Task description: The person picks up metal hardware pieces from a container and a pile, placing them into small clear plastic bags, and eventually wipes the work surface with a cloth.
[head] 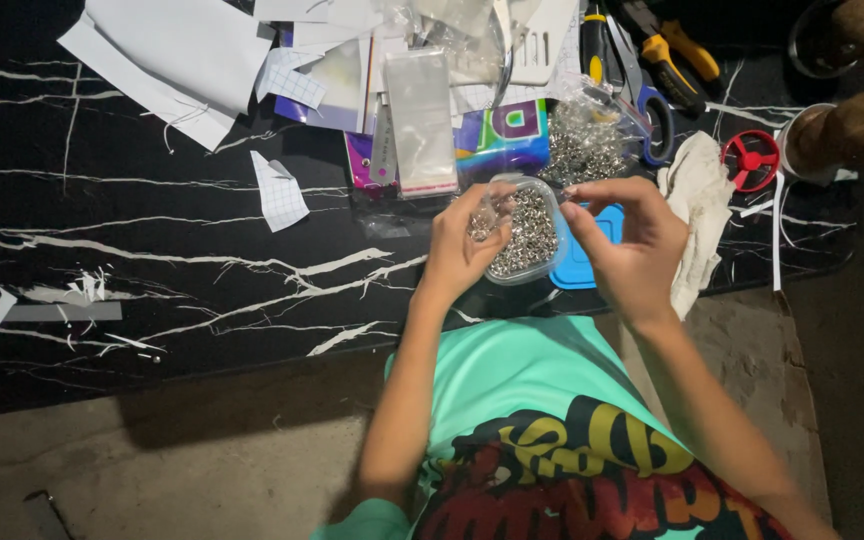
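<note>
A small clear plastic tub (pixel 529 238) full of tiny silvery metal pieces sits at the near edge of a black marble-patterned table (pixel 152 260). My left hand (pixel 460 250) hovers at the tub's left side, its fingers pinching a small clear plastic bag holding some of the metal pieces. My right hand (pixel 630 240) is raised at the tub's right side, fingers curled, fingertips close to the tub's far rim. Whether it pinches anything is too small to tell. A blue lid (pixel 582 262) lies under my right hand.
Behind the tub are a clear bag of more metal pieces (pixel 584 145), empty clear sleeves (pixel 420 120), white paper sheets (pixel 167 50), scissors (pixel 642 95) and yellow-handled pliers (pixel 677 60). A cream cloth (pixel 697 200) and a red tape spool (pixel 751 158) lie to the right.
</note>
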